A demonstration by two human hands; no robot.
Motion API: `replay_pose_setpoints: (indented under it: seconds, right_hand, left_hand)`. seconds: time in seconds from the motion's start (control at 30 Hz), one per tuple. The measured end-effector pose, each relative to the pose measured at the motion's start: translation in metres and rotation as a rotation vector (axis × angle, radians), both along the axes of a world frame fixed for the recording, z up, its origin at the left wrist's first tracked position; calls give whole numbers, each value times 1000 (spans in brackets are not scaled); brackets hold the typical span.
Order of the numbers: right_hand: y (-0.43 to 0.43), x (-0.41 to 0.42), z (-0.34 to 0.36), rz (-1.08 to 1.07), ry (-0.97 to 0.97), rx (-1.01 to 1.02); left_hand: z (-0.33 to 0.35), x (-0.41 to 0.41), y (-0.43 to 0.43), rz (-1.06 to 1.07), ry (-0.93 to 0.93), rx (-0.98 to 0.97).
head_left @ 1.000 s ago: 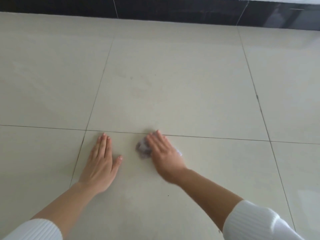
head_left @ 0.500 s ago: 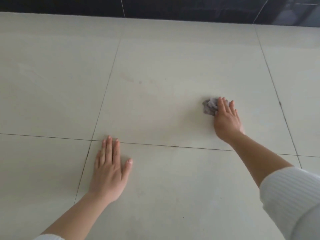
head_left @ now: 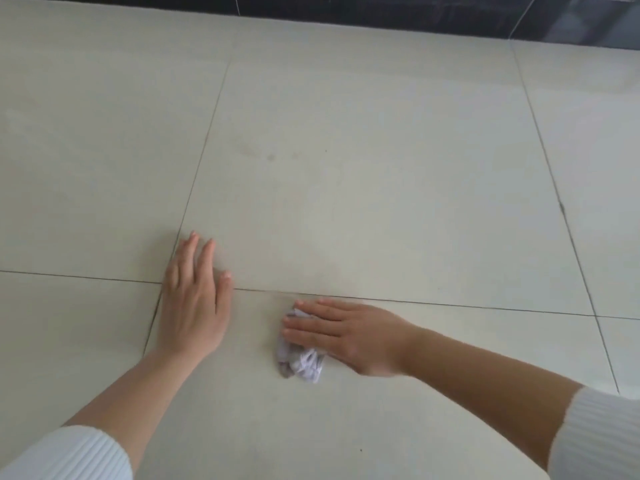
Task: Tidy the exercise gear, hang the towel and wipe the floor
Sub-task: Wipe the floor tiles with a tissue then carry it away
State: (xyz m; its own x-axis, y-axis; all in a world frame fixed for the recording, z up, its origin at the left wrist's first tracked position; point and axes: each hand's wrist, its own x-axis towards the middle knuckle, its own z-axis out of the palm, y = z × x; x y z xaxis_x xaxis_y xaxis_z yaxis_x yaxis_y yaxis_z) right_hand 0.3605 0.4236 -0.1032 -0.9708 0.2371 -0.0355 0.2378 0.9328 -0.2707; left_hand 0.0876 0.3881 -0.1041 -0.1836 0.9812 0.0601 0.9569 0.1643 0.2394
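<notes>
A crumpled grey-white cloth point(head_left: 303, 363) lies on the pale tiled floor point(head_left: 381, 185), low in the middle of the view. My right hand point(head_left: 343, 332) presses flat on top of it, fingers pointing left, with part of the cloth sticking out below the palm. A short way to the left, my left hand point(head_left: 194, 299) rests flat on the floor with its fingers spread, over a crossing of tile joints. Faint brownish smudges point(head_left: 270, 155) mark the tile farther out. No exercise gear or towel is in view.
A dark glossy skirting or wall base point(head_left: 381, 10) runs along the far edge of the floor. Thin dark grout lines cross the tiles. White ribbed sleeves cover both forearms near the bottom corners.
My right hand has swept the cloth back from the far right toward me and to the left, ending close to my left hand. My left hand stays planted at the same tile joint.
</notes>
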Motion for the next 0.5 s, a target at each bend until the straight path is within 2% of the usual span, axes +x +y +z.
replay_pose_setpoints:
  seconds: [0.03,0.17,0.23,0.4,0.5]
  right_hand:
    - [19,7,-2,-97,4,13]
    - [103,35,-5,-788,103,-7]
    - [139,42,-3,-1015,89,-39]
    - [209,26,3,-1326,50,-95]
    - [220,-17,4,-1291,114,-160]
  left_hand:
    - [-1,-6,13,9,23,-9]
    - [-7,-22,63,68,41,-48]
    - [-9,-26,80,102,19,-42]
    - [-13,-29,85,122,24,17]
    - [-13,-30,84,129,21,19]
